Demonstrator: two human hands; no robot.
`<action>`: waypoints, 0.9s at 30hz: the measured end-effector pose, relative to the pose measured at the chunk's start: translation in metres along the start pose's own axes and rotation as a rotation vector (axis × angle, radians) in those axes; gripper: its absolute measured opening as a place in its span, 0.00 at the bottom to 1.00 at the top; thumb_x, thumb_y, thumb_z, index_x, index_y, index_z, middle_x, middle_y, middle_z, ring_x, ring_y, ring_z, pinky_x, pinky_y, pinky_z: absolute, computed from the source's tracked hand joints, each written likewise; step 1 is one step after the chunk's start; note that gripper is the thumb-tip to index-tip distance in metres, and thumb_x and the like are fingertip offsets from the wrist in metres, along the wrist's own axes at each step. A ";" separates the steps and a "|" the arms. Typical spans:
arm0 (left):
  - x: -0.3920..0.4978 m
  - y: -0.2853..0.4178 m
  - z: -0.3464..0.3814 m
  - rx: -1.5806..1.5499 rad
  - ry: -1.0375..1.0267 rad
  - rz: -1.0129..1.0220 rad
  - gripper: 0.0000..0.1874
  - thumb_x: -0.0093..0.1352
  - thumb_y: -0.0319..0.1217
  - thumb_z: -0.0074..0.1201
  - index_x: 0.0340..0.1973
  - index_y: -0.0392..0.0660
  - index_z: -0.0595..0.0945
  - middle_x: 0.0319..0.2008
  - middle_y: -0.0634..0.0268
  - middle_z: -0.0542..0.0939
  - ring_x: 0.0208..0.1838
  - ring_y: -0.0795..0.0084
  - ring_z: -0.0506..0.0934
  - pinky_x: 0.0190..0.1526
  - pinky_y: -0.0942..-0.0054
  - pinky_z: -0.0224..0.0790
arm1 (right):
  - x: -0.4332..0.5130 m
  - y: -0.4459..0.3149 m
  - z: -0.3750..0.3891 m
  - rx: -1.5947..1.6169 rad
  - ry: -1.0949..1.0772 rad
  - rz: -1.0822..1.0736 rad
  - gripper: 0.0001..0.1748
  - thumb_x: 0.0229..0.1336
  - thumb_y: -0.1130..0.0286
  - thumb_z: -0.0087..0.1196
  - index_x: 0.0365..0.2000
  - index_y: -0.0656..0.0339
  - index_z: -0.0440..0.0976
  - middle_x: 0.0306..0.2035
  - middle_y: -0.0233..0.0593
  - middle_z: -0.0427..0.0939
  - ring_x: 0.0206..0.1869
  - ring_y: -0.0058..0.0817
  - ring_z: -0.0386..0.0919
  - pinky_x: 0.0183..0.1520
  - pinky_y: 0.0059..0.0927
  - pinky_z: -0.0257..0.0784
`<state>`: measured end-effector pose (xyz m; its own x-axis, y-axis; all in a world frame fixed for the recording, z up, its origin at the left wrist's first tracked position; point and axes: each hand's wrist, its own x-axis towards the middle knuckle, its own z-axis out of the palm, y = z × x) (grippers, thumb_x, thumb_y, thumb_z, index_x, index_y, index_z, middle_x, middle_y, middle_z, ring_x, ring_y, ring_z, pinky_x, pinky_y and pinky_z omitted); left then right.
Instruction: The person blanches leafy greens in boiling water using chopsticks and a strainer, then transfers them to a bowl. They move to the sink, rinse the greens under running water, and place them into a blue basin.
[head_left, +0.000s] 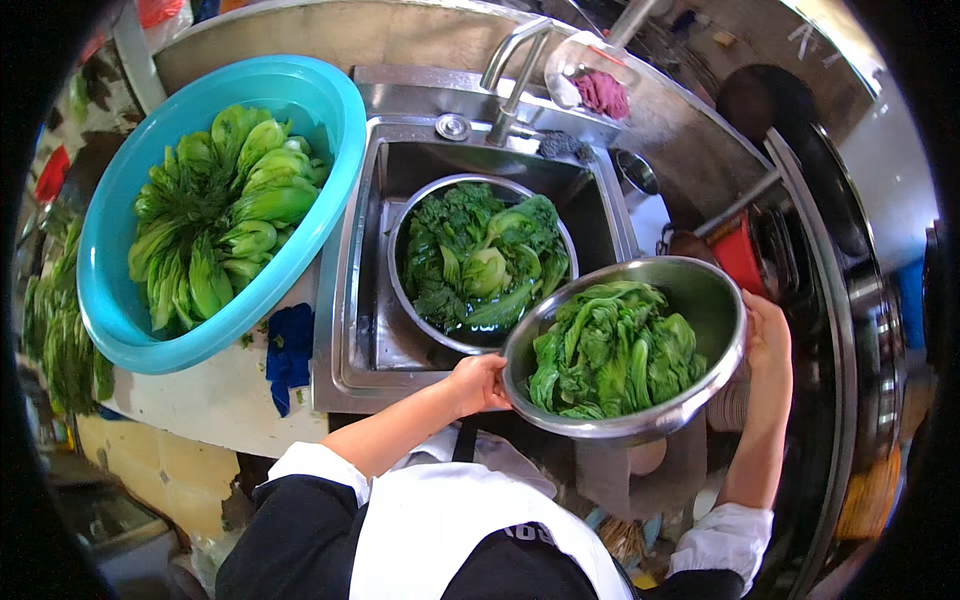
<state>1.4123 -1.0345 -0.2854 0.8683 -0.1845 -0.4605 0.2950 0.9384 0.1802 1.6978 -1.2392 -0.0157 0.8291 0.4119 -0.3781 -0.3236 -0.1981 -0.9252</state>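
Between my two hands is a stainless steel bowl (622, 429) of wilted leafy greens (619, 352), tilted slightly over the sink's front right corner. My left hand (480, 384) grips its left rim, and my right hand (766, 330) holds the right rim, its fingers partly hidden. Behind it, a second metal bowl (395, 281) stands in the sink (360, 386), with leafy greens (487, 262) in water. A large turquoise plastic basin (105, 270) to the left holds green mustard-type heads (232, 217) laid in a ring.
A steel faucet (514, 90) rises behind the sink, beside a drain strainer (453, 127) and a dark scouring pad (562, 145). A blue cloth (289, 349) lies on the left counter (202, 405). More greens (64, 337) are at far left. A metal cup (634, 172) and red container (739, 255) stand right.
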 end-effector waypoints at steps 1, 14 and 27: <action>0.014 0.002 -0.003 0.052 0.014 0.040 0.15 0.68 0.34 0.33 0.38 0.38 0.74 0.32 0.59 0.79 0.34 0.65 0.78 0.39 0.61 0.74 | 0.027 -0.013 0.010 -0.083 -0.059 0.022 0.09 0.51 0.67 0.52 0.28 0.62 0.74 0.24 0.32 0.77 0.24 0.21 0.74 0.27 0.19 0.69; 0.096 0.034 -0.063 -0.674 0.139 0.038 0.12 0.64 0.34 0.37 0.29 0.37 0.71 0.18 0.58 0.71 0.18 0.68 0.70 0.13 0.79 0.65 | 0.240 -0.013 0.221 -0.357 -0.295 0.320 0.07 0.48 0.73 0.57 0.25 0.61 0.69 0.23 0.31 0.70 0.23 0.21 0.71 0.28 0.19 0.72; 0.068 0.060 -0.030 -0.654 0.171 0.030 0.10 0.66 0.33 0.37 0.29 0.42 0.73 0.22 0.65 0.77 0.20 0.68 0.73 0.18 0.75 0.67 | 0.201 -0.049 0.202 -0.374 -0.243 0.220 0.09 0.52 0.65 0.54 0.25 0.60 0.72 0.21 0.30 0.73 0.18 0.16 0.70 0.18 0.11 0.66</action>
<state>1.4770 -0.9821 -0.3325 0.7812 -0.1573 -0.6041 -0.0768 0.9362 -0.3430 1.7882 -0.9666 -0.0527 0.6150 0.5108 -0.6007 -0.2566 -0.5907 -0.7650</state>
